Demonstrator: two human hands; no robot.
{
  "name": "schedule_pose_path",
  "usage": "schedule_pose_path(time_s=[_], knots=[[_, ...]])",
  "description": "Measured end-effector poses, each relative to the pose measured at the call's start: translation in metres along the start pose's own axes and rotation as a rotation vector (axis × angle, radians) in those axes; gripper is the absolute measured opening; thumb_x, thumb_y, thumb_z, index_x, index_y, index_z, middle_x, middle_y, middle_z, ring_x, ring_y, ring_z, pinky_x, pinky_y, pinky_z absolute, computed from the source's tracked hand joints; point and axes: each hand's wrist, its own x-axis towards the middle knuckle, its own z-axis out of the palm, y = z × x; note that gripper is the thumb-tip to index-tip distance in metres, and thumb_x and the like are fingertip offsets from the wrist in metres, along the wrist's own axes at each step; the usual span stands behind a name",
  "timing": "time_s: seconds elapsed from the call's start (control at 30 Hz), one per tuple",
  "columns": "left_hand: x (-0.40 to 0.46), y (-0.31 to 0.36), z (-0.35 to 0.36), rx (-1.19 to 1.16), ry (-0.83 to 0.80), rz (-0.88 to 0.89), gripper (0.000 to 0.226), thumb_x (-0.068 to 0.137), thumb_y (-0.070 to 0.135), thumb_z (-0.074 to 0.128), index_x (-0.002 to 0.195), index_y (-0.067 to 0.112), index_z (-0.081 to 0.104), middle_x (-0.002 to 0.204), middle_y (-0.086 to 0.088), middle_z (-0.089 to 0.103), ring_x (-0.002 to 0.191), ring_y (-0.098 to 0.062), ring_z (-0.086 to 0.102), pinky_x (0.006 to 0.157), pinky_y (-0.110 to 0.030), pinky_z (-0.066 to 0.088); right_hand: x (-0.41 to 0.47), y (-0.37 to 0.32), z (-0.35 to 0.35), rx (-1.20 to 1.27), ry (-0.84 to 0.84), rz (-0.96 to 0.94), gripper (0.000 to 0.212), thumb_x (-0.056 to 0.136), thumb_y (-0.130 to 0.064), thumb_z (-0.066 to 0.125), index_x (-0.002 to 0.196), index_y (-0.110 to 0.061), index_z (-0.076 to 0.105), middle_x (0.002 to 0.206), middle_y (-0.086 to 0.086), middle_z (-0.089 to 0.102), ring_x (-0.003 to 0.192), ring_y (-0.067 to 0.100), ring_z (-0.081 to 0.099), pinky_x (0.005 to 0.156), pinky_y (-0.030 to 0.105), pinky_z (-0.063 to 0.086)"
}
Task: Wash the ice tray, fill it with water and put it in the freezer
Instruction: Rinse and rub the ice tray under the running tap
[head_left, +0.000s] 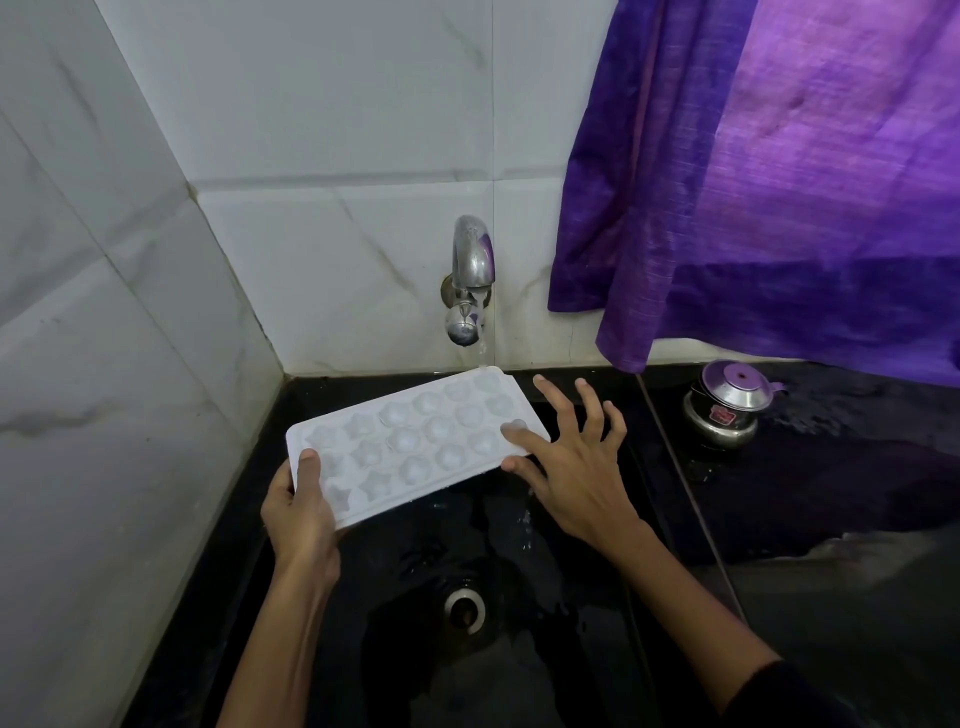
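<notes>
White moulded-plastic ice tray (415, 441) hangs over the black stone sink (519, 675), its 1 o'clock corner under the chrome tap's (470, 280) thin stream. The left hand (301, 514) pinches the 8 o'clock corner, thumb on top; the right hand (571, 467) lies spread-fingered against the 3 o'clock edge, gripping nothing. Probably light, slightly flexible, slick when wet: hold both short ends. White marble-look tiles, a purple curtain at 2 o'clock.

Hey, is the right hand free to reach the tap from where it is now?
Probably yes. The right hand is spread open with only its thumb on the ice tray, which the left hand holds. The tap sits just above and behind, with nothing between.
</notes>
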Motion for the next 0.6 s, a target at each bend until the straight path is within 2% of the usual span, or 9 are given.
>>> schedule_pose_path(time_s=[0.17, 0.3, 0.47, 0.57, 0.6], knots=[[-0.002, -0.001, 0.001, 0.009, -0.019, 0.015, 0.036, 0.098, 0.028, 0.048, 0.129, 0.011, 0.052, 0.117, -0.008, 0.061, 0.103, -0.025, 0.061, 0.079, -0.038, 0.051, 0.001, 0.002, -0.008, -0.008, 0.009, 0.040, 0.038, 0.078, -0.066, 0.043, 0.091, -0.041, 0.069, 0.146, 0.002, 0.032, 0.134, 0.038, 0.018, 0.102, 0.052, 0.010], [-0.003, -0.004, 0.001, -0.008, -0.027, -0.007, 0.035, 0.098, 0.028, 0.048, 0.129, 0.012, 0.054, 0.116, -0.007, 0.062, 0.095, -0.022, 0.063, 0.067, -0.030, 0.051, -0.001, 0.003, -0.013, -0.021, 0.025, 0.065, 0.042, 0.077, -0.070, 0.041, 0.090, -0.041, 0.068, 0.147, 0.001, 0.030, 0.136, 0.038, 0.016, 0.104, 0.055, 0.008], [-0.006, -0.006, 0.006, -0.009, -0.051, 0.001, 0.035, 0.098, 0.028, 0.048, 0.128, 0.011, 0.054, 0.115, -0.007, 0.063, 0.092, -0.020, 0.064, 0.066, -0.030, 0.051, 0.001, 0.003, -0.015, -0.132, 0.019, 0.007, 0.043, 0.080, -0.063, 0.039, 0.091, -0.036, 0.071, 0.149, 0.004, 0.028, 0.136, 0.040, 0.016, 0.103, 0.060, 0.010], [-0.009, -0.010, 0.007, 0.002, -0.066, -0.015, 0.035, 0.098, 0.028, 0.048, 0.127, 0.011, 0.055, 0.115, -0.008, 0.064, 0.094, -0.022, 0.064, 0.069, -0.032, 0.052, -0.004, 0.006, -0.019, -0.035, -0.008, 0.046, 0.027, 0.069, -0.057, 0.065, 0.083, -0.036, 0.073, 0.150, 0.004, 0.031, 0.138, 0.041, 0.009, 0.103, 0.062, 0.006], [-0.010, -0.011, 0.006, -0.001, -0.066, -0.025, 0.034, 0.098, 0.028, 0.047, 0.127, 0.011, 0.055, 0.114, -0.007, 0.063, 0.094, -0.022, 0.063, 0.071, -0.033, 0.052, -0.006, 0.006, -0.022, 0.011, -0.025, 0.086, 0.027, 0.063, -0.056, 0.073, 0.082, -0.036, 0.074, 0.150, 0.005, 0.034, 0.138, 0.040, 0.006, 0.102, 0.064, 0.005]])
